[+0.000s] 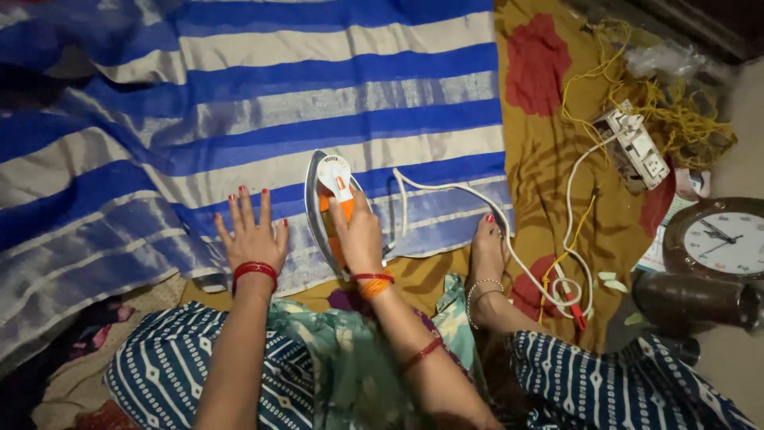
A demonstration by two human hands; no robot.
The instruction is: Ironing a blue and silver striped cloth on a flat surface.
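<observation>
My right hand point(358, 235) grips the orange handle of a white electric iron point(329, 185) that rests flat on a blue, white and silver striped cloth point(263, 111). My left hand point(251, 235) lies flat on the same cloth just left of the iron, fingers spread, holding nothing. The iron's white cord point(446, 191) loops away to the right across the cloth. Red bangles sit on both wrists. My bare foot point(485, 255) rests on the cloth's lower right edge, beside the cord.
The cloth lies on a mustard sheet with red flowers point(541, 103). To the right are a white socket board point(637, 147), tangled yellow wire point(676, 111), a round wall clock point(720, 239) and a dark metal vessel point(692, 299) lying on its side.
</observation>
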